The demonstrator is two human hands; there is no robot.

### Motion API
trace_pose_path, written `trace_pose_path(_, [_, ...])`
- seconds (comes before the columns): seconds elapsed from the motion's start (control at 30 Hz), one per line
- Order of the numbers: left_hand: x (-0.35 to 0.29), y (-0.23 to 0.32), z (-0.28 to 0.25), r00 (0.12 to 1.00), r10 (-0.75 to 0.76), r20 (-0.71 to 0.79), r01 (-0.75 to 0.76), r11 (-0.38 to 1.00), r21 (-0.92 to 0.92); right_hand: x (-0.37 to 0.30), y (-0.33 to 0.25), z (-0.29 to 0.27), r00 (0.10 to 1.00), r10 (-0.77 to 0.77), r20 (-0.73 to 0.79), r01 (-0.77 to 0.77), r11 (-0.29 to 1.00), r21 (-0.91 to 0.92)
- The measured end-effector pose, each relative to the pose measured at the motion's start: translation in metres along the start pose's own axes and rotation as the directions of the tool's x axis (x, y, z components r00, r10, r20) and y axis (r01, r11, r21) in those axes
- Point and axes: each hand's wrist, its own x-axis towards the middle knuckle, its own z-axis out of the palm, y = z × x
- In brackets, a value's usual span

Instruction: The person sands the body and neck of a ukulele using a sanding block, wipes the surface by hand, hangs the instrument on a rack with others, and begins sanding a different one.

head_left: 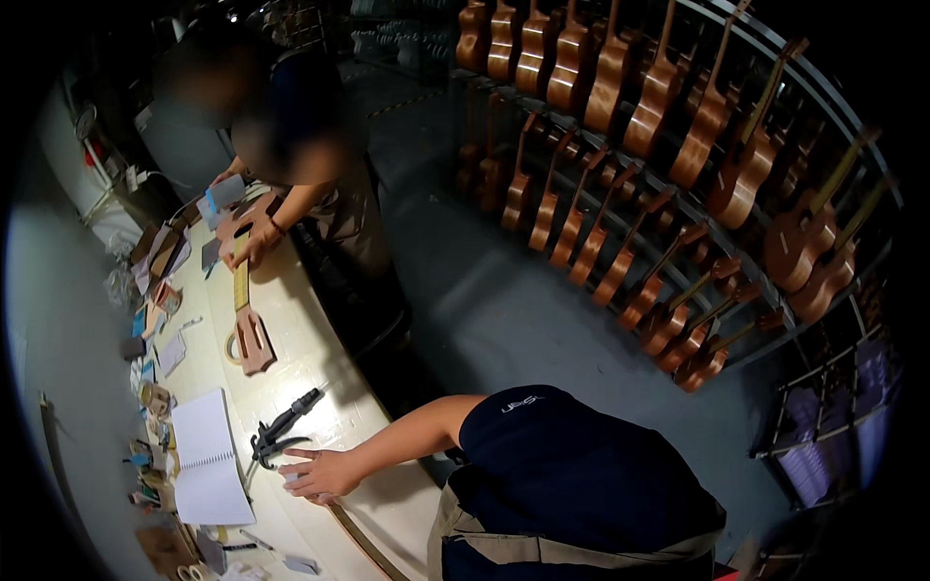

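Observation:
My right hand reaches over the pale workbench, fingers stretched out and partly apart. A small whitish patch shows at the fingertips; I cannot make out what it is. Beside the hand lies a dark hand tool with a trigger-like lever and a thin tip. From under the hand a curved wooden strip with a dark face runs toward the lower edge; whether I touch it is unclear. An open spiral notebook lies farther left. My left hand is not in view.
Across the bench, a co-worker handles a small guitar-like instrument, its headstock toward me. A tape roll lies beside it. Jars and small tools line the wall side. Racks of wooden instruments stand at right.

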Motion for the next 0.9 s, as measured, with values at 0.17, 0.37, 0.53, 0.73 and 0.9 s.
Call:
trace_pose_path(0.17, [0.013,0.013,0.003,1.0,0.014,-0.009,-0.014,1.0,0.015,0.032,-0.001,0.004,0.895,-0.029,0.445,-0.013,0.996,0.092])
trace_pose_path(0.37, [0.022,0.024,0.007,1.0,0.013,0.002,-0.013,0.999,0.043,0.025,0.049,0.055,0.994,0.088,0.07,-0.098,0.984,0.148])
trace_pose_path(0.53, [0.019,0.031,0.011,1.0,0.002,-0.022,0.0,0.998,0.062,0.017,0.034,0.051,0.978,-0.136,0.158,0.079,0.942,0.325])
trace_pose_path(0.73, [-0.006,0.033,0.012,0.995,-0.05,-0.088,0.059,0.993,0.102,0.065,0.047,0.039,0.901,0.402,0.164,-0.38,0.913,-0.151])
trace_pose_path(0.9, [-0.055,0.01,0.018,0.984,-0.135,-0.117,0.147,0.983,0.108,0.043,0.019,0.049,0.994,0.044,-0.101,-0.039,0.998,0.051])
